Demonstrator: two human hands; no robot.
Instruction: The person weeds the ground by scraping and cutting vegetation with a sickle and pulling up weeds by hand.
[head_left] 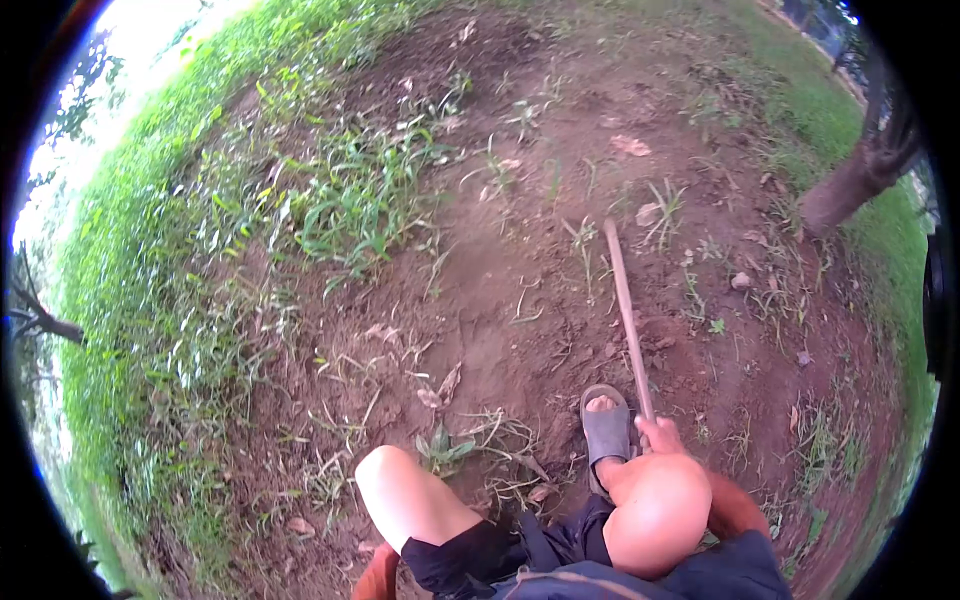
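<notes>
A long wooden handle (628, 315) runs from beside the right knee up to the bare soil. My right hand (660, 436) is closed around its lower end, just above the grey sandal's side. At the handle's far end, by small weeds (587, 245), a tool head is hard to make out. Low in the picture, left of the left knee, only part of the left arm (377, 575) shows; the left hand itself cannot be made out.
A grey sandal (606, 430) is on the right foot. Green grass and weeds (360, 200) cover the left side. A tree trunk (845, 190) rises at the upper right. Dry leaves (630, 146) and small clods lie on the brown soil (490, 290).
</notes>
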